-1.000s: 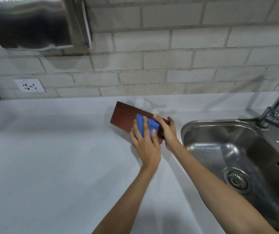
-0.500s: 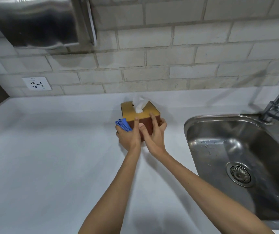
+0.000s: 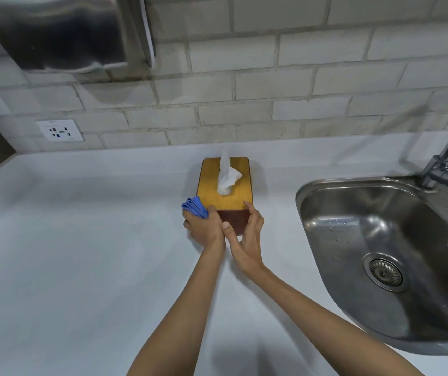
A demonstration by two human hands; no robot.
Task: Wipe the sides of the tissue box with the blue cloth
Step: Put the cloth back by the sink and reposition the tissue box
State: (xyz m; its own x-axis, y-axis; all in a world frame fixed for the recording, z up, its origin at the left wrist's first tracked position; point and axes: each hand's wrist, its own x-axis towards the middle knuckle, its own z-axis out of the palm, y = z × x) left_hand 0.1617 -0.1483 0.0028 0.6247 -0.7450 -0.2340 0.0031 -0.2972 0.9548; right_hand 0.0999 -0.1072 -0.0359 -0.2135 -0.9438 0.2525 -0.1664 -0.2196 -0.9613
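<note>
The tissue box (image 3: 212, 188) has a yellow wooden top and dark red-brown sides, with a white tissue sticking out. It stands upright on the white counter (image 3: 81, 253), its long axis pointing to the wall. My left hand (image 3: 203, 226) grips the folded blue cloth (image 3: 193, 207) against the box's near left corner, thumb on the top edge. My right hand (image 3: 247, 237) rests on the near end face and right corner, fingers spread and touching the box.
A steel sink (image 3: 385, 256) with a drain lies to the right, its tap (image 3: 445, 164) at the back right. A wall socket (image 3: 59, 130) sits at the left and a steel dispenser (image 3: 62, 31) hangs above it. Brick wall behind.
The box went from tilted on its side, with the cloth on its face, to standing upright and squared to the wall. The cloth hand moved to the left corner.
</note>
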